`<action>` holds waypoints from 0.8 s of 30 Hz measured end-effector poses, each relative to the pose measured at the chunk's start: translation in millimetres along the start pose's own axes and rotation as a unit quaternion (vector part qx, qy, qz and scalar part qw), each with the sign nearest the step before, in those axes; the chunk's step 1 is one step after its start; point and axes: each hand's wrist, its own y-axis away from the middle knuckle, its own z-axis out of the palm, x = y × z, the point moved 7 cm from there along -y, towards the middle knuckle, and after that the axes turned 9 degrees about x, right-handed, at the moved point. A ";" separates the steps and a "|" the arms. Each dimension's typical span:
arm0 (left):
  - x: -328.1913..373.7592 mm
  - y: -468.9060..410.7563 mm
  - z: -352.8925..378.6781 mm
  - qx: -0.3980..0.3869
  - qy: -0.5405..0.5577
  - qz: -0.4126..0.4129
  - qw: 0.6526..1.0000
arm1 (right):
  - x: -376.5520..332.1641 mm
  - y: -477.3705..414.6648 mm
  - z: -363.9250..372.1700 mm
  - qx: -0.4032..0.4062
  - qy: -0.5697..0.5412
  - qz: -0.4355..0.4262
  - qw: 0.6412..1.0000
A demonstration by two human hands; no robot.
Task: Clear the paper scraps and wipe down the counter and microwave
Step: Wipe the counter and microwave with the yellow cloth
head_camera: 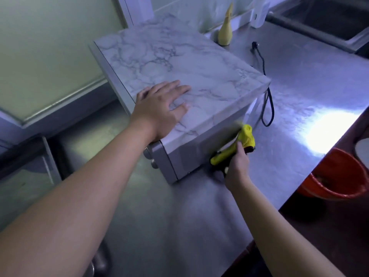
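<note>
Brushed steel covers the table (299, 86), which runs back toward a sink in the far corner and catches a bright glare on the right. On it sits the microwave (179, 62), its top wrapped in a marble pattern and its knobs (148, 152) facing left.

The left hand (159, 110) lies flat on the near corner of the top, fingers straight and spread, holding nothing. The right hand (237, 166) has its fingers curled tight round a bunched yellow cloth (246, 136), which is pressed against the microwave's side panel, low and near the back corner. The cloth's upper edge is blurred.

The step in hand looks like wiping that side panel. To do it well, the flat hand should bear down so the microwave does not slide on the smooth steel. Opening the cloth out would put more of it on the panel than a tight wad does. Strokes are best run along the full length of the side, finishing at the bottom edge where it meets the table.

A black cord (268, 104) loops just behind the cloth and could snag it. A red bowl (337, 174) sits past the table's right edge. No paper scraps show here.
</note>
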 end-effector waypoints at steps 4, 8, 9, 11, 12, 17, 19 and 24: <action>-0.3 -0.7 -0.8 0.005 0.006 -0.003 1.000 | -64.7 88.8 8.6 -0.134 0.075 -0.430 0.890; 0.7 -1.1 -1.9 0.003 0.002 0.001 1.000 | -62.5 125.0 52.2 -0.147 0.260 -0.631 0.716; 0.5 -1.1 -1.6 0.002 -0.001 0.003 1.000 | -55.5 120.0 60.1 -0.130 0.295 -0.639 0.698; -0.7 -1.1 -1.6 0.007 0.002 -0.002 1.000 | -39.4 108.7 68.0 -0.090 0.305 -0.653 0.687; -1.5 -1.1 -1.4 0.010 0.004 -0.006 1.000 | -31.1 102.1 68.2 -0.068 0.284 -0.647 0.704; -4.0 -1.4 -0.7 0.019 0.009 -0.008 1.000 | 42.3 43.5 45.3 -0.018 0.239 -0.367 0.899; -4.7 -3.4 -2.0 0.022 0.010 -0.010 1.000 | 75.9 26.9 34.9 -0.079 0.228 -0.189 0.952; -1.2 -0.9 -2.6 0.010 0.015 -0.016 1.000 | 87.2 10.5 15.8 -0.017 0.068 0.075 0.995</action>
